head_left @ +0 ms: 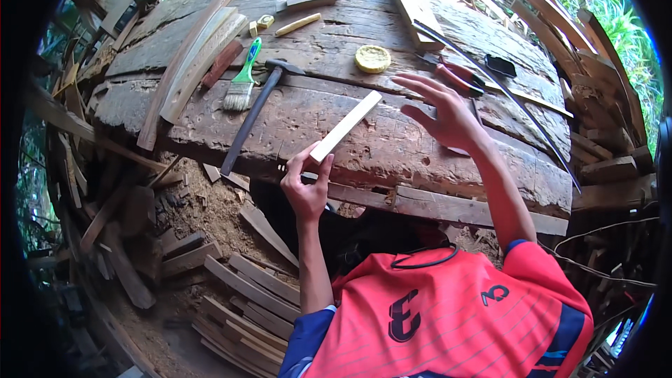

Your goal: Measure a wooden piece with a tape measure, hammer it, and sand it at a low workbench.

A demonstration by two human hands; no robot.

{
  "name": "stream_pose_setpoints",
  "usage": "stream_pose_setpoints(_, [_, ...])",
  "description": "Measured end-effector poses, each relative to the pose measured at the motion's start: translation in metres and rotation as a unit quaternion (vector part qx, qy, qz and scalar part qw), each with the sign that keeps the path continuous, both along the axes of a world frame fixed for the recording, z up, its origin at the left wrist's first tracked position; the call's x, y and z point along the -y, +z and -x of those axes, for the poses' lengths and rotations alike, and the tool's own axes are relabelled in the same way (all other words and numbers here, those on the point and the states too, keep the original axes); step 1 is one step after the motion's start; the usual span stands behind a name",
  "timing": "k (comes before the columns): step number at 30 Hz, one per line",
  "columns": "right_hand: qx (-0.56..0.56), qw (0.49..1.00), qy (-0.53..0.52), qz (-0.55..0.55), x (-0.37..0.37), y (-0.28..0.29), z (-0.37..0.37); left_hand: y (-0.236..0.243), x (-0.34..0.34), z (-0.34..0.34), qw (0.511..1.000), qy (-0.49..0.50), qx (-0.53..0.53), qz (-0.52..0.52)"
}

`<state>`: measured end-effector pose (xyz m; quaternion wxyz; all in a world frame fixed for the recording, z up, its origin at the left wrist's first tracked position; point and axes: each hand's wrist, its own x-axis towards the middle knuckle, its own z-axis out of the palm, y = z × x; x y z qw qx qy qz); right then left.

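A short pale wooden strip [348,124] slants over the near part of the worn plank bench [406,147]. My left hand [306,190] grips its near end between thumb and fingers. My right hand [448,115] is raised over the bench, fingers stretched and spread, holding nothing. Just beyond it lie red-handled pliers [458,77], closest to that hand. A slim object is partly hidden beneath the right wrist; its kind is not clear. Left of the strip rests a dark-handled hammer [255,115], beside a green-handled paintbrush [242,84]. A round yellow disc-like object [372,59] sits farther back.
Long wooden pieces [203,63] lie at the bench's left, near a reddish block [222,63]. At the right are a thin dark rod [448,43] and a small black object [500,66]. Stacked wood offcuts [255,294] and sawdust cover the ground; more scrap timber [609,140] piles up right.
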<state>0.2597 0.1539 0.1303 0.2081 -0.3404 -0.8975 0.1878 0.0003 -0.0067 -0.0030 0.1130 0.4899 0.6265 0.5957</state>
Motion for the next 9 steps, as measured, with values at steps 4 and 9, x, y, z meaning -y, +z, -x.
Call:
stream_pose_setpoints(4, [0.022, 1.0, -0.009, 0.002, -0.06, -0.021, 0.022, 0.004, -0.004, -0.006, 1.0, -0.013, 0.004, 0.017])
stream_pose_setpoints(9, [0.105, 0.993, -0.042, 0.045, -0.093, -0.025, 0.056, 0.009, -0.003, -0.003, 0.999, -0.016, 0.03, 0.019])
